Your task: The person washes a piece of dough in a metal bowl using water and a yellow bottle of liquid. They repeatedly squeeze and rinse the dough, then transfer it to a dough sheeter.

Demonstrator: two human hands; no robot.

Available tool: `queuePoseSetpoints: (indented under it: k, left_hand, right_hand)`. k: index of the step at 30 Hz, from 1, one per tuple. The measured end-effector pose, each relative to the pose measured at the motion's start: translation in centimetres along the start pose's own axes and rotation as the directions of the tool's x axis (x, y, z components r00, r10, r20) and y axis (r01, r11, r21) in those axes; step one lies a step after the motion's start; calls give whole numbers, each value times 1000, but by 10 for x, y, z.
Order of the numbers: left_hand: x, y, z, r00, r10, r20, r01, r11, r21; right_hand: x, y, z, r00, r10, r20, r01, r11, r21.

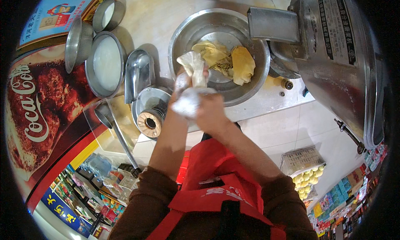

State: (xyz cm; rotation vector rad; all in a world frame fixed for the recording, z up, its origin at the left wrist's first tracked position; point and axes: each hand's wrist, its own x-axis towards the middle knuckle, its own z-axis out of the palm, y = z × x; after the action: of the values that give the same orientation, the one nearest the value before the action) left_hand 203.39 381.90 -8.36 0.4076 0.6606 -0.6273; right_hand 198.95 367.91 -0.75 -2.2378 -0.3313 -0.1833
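Observation:
My left hand (182,80) and my right hand (212,110) meet at the near left rim of a wide steel basin (218,99). Between them they hold a twisted white cloth bag (189,102), blurred at its lower, bulging end. The bag's pale, gathered mouth (189,61) fans out above my left hand, over the basin. Inside the basin lie a crumpled yellowish cloth (212,54) with dark specks near it and a folded, yellow-stained cloth (243,65). Some of my fingers are hidden by the bag and by blur.
Left of the basin stand a steel scoop (139,71), a bowl of white contents (107,63) and a pot with a ring-shaped piece (150,123). A long-handled ladle (123,143) rests in a clear container. A large steel machine (334,61) extends its spout over the basin's right rim.

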Motion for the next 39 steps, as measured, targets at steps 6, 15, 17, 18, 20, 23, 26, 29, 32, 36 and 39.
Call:
queuePoseSetpoints:
  k: [6,15,17,18,20,23,26,29,32,36,39]
  left_hand:
    - [8,-55,52,996,88,-1,-88,995,-43]
    - [-2,-59,54,968,217,-125,-221,975,-14]
    - [4,-57,52,979,197,-52,-198,980,-15]
    - [6,-54,50,978,210,-10,-210,977,-20]
    - [8,-49,46,958,284,36,-286,955,80]
    - [4,-44,40,967,229,111,-218,970,-103]
    - [1,-41,42,998,31,50,-14,950,-313]
    - [-3,-27,51,828,107,550,-88,994,-60]
    - [-15,-4,58,861,290,418,-333,942,32]
    - [-27,4,63,931,330,158,-363,888,281]
    - [-31,-8,70,886,427,183,-463,788,406]
  right_hand:
    - [37,37,21,890,444,-102,-454,879,-142]
    - [31,39,27,900,328,-287,-395,891,-222]
    - [44,44,17,832,547,-95,-542,837,76]
    - [40,37,11,899,423,-115,-418,906,68]
    - [17,14,14,932,-1,-363,-89,969,-232]
    - [7,-16,12,951,45,-306,28,973,231]
    - [15,27,25,921,305,-242,-334,938,-92]
    - [24,102,26,731,674,-111,-597,710,374]
    - [6,131,8,727,660,-189,-332,579,745]
    - [-18,97,-21,634,761,-137,-454,510,730]
    - [-19,65,-21,610,762,215,-676,359,644]
